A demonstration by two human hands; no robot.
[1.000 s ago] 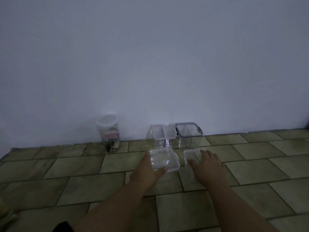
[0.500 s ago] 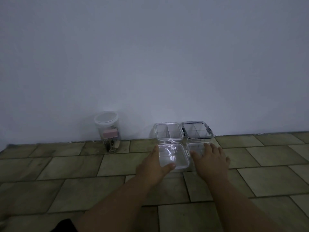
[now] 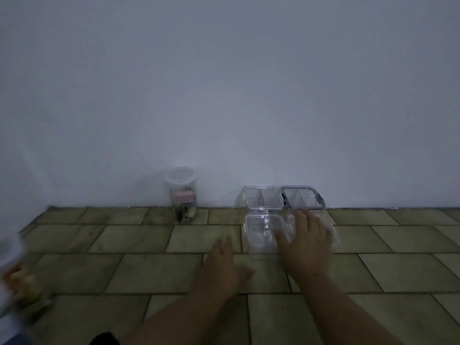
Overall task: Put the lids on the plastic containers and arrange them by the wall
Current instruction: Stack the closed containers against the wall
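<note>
I see four square clear containers bunched at the far edge of the floor (image 3: 124, 270), where it meets the wall (image 3: 224, 95). The back-left container (image 3: 263, 197) and the back-right container (image 3: 302, 197) stand side by side, touching or nearly so, right against the wall. Both are closed on top. The right one has a dark rim and the left one is all clear, and dividers show through both tops.

Just in front of them sits a second row. The front-left container (image 3: 263, 232) stands upright and closed, close up to the back-left one, with nothing touching it. The front-right container (image 3: 334, 234) is mostly hidden. The right hand (image 3: 308, 241) lies flat over its top, fingers straight and spread, fingertips reaching toward the back-right one. It rests or presses there rather than gripping. I cannot tell whether that top is closed, since the hand covers it and the picture is blurred.

The left hand (image 3: 222, 267) is low over the floor, left of the front-left container and nearer to me, apart from it. Its fingers are loosely extended and hold nothing.

Further left along the wall, well apart from the four, a round jar (image 3: 181, 192) stands upright with a white cap and something pink inside.
</note>
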